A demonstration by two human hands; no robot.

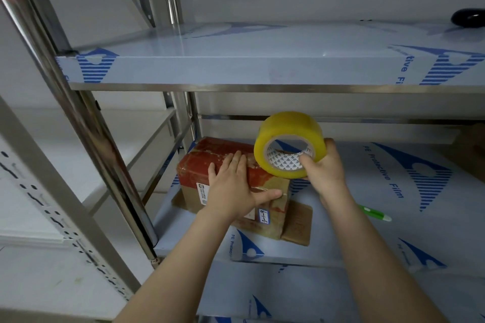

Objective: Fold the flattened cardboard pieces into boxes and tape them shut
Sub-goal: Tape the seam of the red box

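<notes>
Cardboard, already folded into one box (233,186), sits on the lower shelf (367,231) of a steel rack, resting partly on one flat brown piece of cardboard (298,225) that pokes out at its near right corner. The person's left hand (236,186) lies flat and spread across the box top, fingers extended, thumb hooked over the near edge, gripping nothing, just pressing down. The right hand (322,168) is closed around one roll of yellow tape (288,144), thumb through the core, holding it upright at the box's far right edge, touching or just above the top; I cannot tell which.

My guess is that the taping stroke is under way or about to start. To do it well, the flat hand should keep the flaps pinned so the seam stays closed, while the roll is drawn straight along the seam with the strip kept taut, then smoothed down over the side. Whether a free tape end is already stuck down is not visible.

Besides these, one green pen (375,214) lies on the shelf to the right, and one dark rounded object (468,17) sits on the upper shelf (236,65).
</notes>
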